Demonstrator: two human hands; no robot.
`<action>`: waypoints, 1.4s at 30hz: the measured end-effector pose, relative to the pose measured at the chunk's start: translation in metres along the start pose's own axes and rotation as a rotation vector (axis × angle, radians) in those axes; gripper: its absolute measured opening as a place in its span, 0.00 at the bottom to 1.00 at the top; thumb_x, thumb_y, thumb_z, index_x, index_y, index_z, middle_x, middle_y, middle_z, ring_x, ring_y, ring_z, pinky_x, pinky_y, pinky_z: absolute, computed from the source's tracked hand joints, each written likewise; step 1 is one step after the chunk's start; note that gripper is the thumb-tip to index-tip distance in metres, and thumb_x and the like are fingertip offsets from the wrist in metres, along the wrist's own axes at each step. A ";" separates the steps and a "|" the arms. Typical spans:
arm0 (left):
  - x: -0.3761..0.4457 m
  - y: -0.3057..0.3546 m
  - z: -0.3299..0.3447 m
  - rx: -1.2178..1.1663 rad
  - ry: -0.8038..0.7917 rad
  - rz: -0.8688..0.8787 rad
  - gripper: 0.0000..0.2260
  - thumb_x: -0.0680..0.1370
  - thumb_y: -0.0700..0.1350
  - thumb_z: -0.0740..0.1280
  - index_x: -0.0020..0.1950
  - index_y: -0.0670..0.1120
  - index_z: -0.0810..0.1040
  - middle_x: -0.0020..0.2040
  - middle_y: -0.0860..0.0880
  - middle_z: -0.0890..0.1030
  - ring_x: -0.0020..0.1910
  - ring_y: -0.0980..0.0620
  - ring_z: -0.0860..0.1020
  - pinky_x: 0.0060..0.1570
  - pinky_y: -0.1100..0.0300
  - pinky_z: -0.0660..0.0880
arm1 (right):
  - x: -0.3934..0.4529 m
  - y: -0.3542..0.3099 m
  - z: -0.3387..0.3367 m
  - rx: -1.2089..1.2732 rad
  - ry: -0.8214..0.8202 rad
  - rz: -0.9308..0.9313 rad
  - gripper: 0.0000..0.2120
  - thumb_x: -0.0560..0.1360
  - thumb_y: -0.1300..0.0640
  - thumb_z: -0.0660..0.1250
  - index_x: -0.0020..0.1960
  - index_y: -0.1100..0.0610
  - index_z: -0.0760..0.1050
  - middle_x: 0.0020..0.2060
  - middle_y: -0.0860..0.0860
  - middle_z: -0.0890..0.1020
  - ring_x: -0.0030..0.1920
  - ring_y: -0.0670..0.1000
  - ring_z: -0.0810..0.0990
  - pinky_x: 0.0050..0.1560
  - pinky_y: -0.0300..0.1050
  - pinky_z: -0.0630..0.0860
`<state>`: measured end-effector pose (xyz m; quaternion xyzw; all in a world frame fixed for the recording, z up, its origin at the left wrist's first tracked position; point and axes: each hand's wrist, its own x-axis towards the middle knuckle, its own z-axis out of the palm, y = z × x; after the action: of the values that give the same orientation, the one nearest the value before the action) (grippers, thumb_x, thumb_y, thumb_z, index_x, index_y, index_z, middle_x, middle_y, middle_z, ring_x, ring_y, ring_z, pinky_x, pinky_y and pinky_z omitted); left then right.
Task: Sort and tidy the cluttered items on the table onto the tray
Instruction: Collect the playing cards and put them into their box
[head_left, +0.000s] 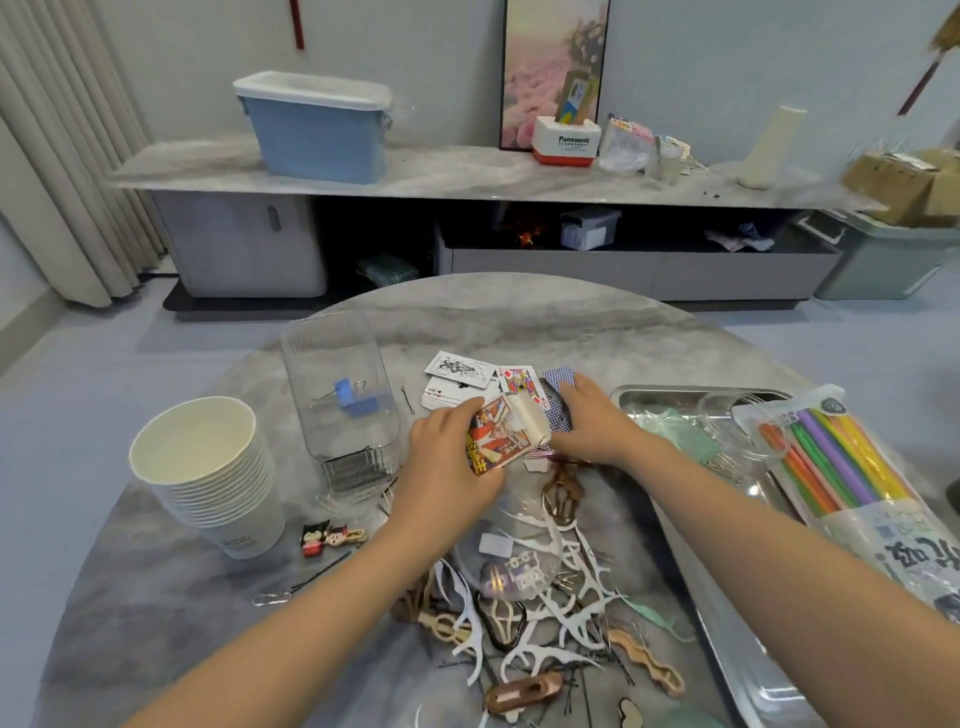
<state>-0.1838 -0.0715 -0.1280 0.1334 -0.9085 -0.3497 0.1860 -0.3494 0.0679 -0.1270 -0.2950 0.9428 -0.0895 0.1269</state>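
- Left hand (447, 457) gripping card box (501, 434), fingers curled round it, over table (519, 322) centre.
- Right hand (592, 421) pressing down on blue-backed cards (558, 382); fingertips hidden, grip impossible to tell.
- Tray (644, 397) lying right, straw pack (841, 467) cut off.
- Sideboard (441, 176) standing behind.

Table (519, 322): grey marble pattern. Card box (496, 441): red-orange print. Paper cups (208, 467): white. Straws (836, 462): rainbow-coloured. Binder clip (356, 397): blue.

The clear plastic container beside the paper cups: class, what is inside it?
Inside the clear container a blue binder clip is visible through the wall. The ribbed base blurs anything lower, so further contents cannot be confirmed.
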 end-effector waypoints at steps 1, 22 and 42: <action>0.002 -0.003 0.000 -0.009 0.009 -0.002 0.31 0.70 0.47 0.70 0.71 0.53 0.64 0.62 0.53 0.71 0.61 0.53 0.65 0.54 0.65 0.61 | 0.007 -0.001 -0.003 0.005 -0.013 0.017 0.36 0.72 0.45 0.67 0.72 0.61 0.59 0.71 0.61 0.61 0.73 0.58 0.56 0.72 0.51 0.58; -0.011 -0.012 0.002 -0.154 0.032 0.006 0.31 0.70 0.49 0.70 0.71 0.55 0.64 0.57 0.58 0.69 0.60 0.57 0.65 0.53 0.64 0.62 | -0.003 -0.014 -0.030 -0.075 0.217 0.241 0.18 0.77 0.59 0.57 0.28 0.58 0.61 0.25 0.53 0.66 0.29 0.54 0.66 0.26 0.41 0.57; -0.035 -0.018 -0.024 -0.088 0.094 -0.044 0.31 0.69 0.51 0.72 0.70 0.55 0.66 0.54 0.59 0.68 0.56 0.58 0.65 0.52 0.64 0.62 | -0.048 -0.021 -0.004 -0.231 -0.097 -0.371 0.24 0.73 0.59 0.62 0.68 0.46 0.68 0.65 0.49 0.74 0.62 0.52 0.73 0.60 0.44 0.69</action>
<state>-0.1400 -0.0858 -0.1323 0.1611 -0.8794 -0.3866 0.2263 -0.3010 0.0790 -0.1093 -0.4800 0.8691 0.0118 0.1189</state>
